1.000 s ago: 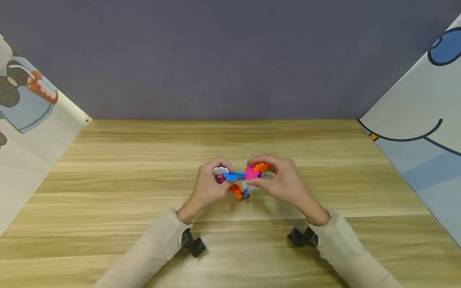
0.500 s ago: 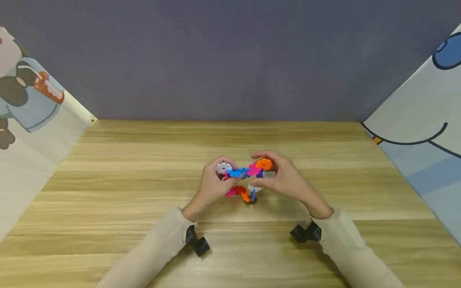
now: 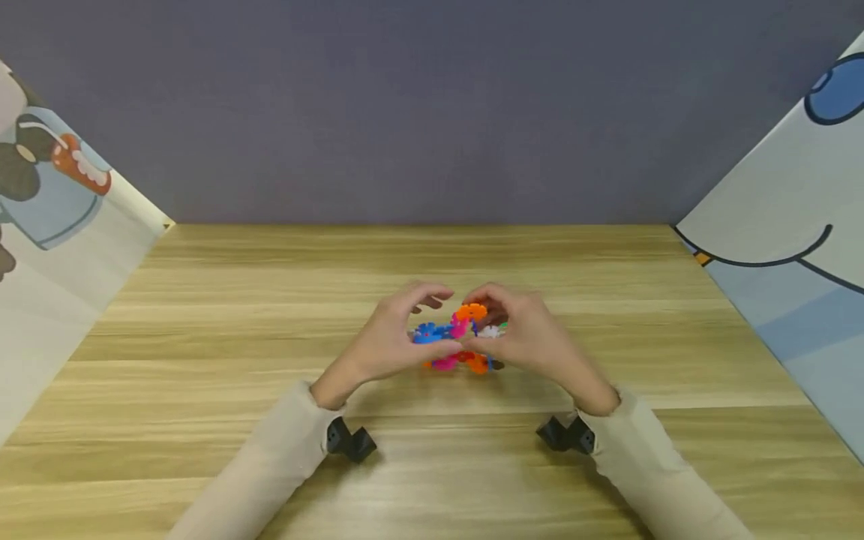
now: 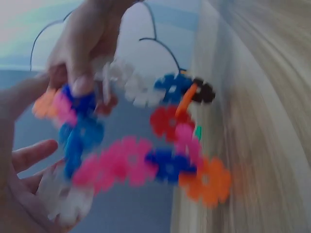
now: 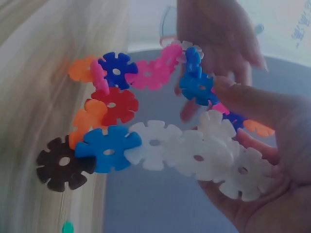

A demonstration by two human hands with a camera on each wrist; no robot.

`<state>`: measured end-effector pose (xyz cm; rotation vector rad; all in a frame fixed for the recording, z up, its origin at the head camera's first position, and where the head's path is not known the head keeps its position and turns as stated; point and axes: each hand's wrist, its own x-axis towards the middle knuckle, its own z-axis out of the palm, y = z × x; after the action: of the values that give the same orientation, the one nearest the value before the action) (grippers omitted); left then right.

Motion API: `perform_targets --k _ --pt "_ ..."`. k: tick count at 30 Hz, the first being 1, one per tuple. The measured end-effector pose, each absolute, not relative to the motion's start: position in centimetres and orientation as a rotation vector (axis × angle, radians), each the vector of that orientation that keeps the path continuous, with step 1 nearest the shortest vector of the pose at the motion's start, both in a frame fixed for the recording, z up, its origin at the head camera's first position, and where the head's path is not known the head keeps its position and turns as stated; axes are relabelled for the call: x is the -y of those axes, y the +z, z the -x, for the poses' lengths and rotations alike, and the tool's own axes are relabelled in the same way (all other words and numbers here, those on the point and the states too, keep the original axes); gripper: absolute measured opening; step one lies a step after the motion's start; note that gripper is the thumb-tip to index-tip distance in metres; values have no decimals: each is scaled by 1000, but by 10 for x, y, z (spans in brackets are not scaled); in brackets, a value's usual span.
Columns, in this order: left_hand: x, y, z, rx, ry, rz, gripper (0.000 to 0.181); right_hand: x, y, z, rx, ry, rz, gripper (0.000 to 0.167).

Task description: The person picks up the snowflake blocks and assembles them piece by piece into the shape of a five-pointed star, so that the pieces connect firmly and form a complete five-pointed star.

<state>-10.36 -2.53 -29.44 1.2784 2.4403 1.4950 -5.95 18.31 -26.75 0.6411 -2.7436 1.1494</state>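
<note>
Toothed plastic snowflake discs are slotted together into a structure with pink, red, white and orange parts. Its blue disc [image 3: 428, 339] lies beside my left hand [image 3: 381, 341], whose thumb and fingers are spread apart. In the left wrist view, a white disc [image 4: 63, 199] sits against that hand's palm side. My right hand [image 3: 533, 330] pinches the structure near the orange disc [image 3: 472, 311] with thumb and fingers. In the right wrist view, a dark brown disc [image 5: 51, 167] and a red disc [image 5: 126, 108] hang on the lower side near the tabletop.
The wooden table [image 3: 270, 315] stretches under both hands to a dark grey back wall [image 3: 432, 112]. Printed panels stand at left and right. A small green piece [image 5: 67, 226] shows near the table in the right wrist view. Black wrist cameras [image 3: 351, 440] sit on both sleeves.
My left hand has let go of the structure and spread its fingers; a moment ago it pinched near the blue and white discs. The structure has turned and its upper part has shifted left.
</note>
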Motion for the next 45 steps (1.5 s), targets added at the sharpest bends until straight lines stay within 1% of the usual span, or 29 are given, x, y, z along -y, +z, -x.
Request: perform_targets --k 4,10,14,18,24,32,34,39,41,43,45 --pt "20 -293 98 -2490 1452 -1366 47 -174 -271 59 2681 1117 -730 41" --pt "21 -295 97 -2554 1479 -1408 30 -174 -277 59 2700 1193 -662 41" --pt "23 -296 99 -2581 1480 -1471 25 -182 -276 61 2719 1162 -709 37" --pt "25 -294 100 -2605 1478 -1475 24 -196 -270 66 2736 1194 -721 33" --pt "27 -293 101 -2620 1448 -1466 25 -224 -269 76 2801 1184 -613 30" --pt "29 -293 104 -2632 1466 -1470 26 -236 -278 87 2860 1144 -598 28" --pt "29 -293 104 -2633 1469 -1472 28 -239 -284 91 2920 1129 -547 31" --pt "28 -293 104 -2660 1428 -1513 35 -242 -307 102 3120 970 -464 48" --pt "28 -294 104 -2672 1417 -1531 35 -242 -314 105 3166 903 -461 50" --pt "29 -294 104 -2683 1416 -1544 32 -241 -319 107 3185 856 -458 47" --pt "29 -293 105 -2687 1417 -1556 30 -241 -322 108 3189 855 -432 38"
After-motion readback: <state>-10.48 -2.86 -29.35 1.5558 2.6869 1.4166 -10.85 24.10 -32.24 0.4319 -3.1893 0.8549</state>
